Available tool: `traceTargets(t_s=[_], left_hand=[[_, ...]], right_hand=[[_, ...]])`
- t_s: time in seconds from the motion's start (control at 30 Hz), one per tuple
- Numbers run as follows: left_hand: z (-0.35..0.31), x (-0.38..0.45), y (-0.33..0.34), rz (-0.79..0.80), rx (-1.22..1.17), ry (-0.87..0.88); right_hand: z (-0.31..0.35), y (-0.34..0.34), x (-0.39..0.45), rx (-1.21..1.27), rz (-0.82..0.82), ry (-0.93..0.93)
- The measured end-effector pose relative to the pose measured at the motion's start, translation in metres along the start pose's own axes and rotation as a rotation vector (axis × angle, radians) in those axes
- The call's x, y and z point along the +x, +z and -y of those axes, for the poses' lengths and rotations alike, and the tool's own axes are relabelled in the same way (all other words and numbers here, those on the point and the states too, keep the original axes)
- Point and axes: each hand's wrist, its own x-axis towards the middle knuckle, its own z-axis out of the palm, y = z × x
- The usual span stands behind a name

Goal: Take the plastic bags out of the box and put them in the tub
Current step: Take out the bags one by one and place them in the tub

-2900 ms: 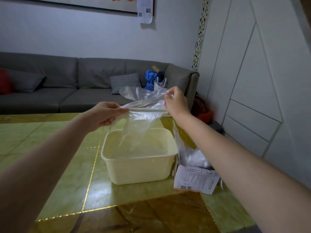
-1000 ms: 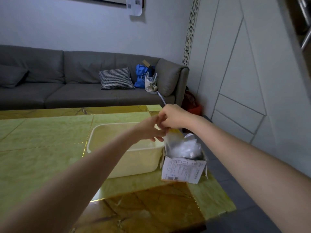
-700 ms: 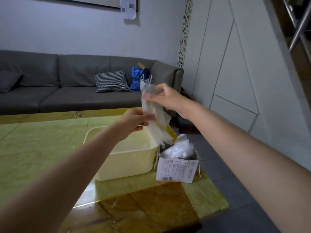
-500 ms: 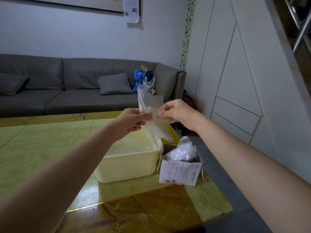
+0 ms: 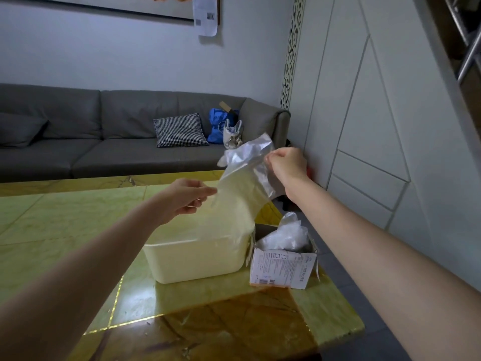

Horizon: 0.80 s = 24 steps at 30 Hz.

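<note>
A clear plastic bag (image 5: 242, 188) is stretched in the air above the cream tub (image 5: 197, 259). My left hand (image 5: 186, 198) pinches its left edge and my right hand (image 5: 287, 165) pinches its upper right edge. The bag's lower end hangs down at the tub's right rim. To the right of the tub stands the open cardboard box (image 5: 282, 268), with more crumpled plastic bags (image 5: 285, 237) sticking out of its top.
The tub and box stand near the right edge of a yellow-green tiled table (image 5: 65, 230). Behind it runs a grey sofa (image 5: 104, 142) with a checked cushion and a blue bag. White wall panels (image 5: 377, 126) close off the right side.
Both hands pulled a new bag up out of the box. Since half a second ago they have moved apart, spreading the bag wide over the tub.
</note>
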Motion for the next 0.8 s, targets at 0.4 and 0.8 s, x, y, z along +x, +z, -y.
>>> traceTargets(t_s=[0.4,0.8], left_hand=[[-0.006,-0.003,-0.028,0.351,-0.221,0.166],[0.041,0.027,-0.088,-0.208,0.262,-0.166]], right_hand=[[0.040,0.055,-0.033,0.067,0.608,-0.284],[-0.032,0.077,-0.006,-0.156,0.131,-0.091]])
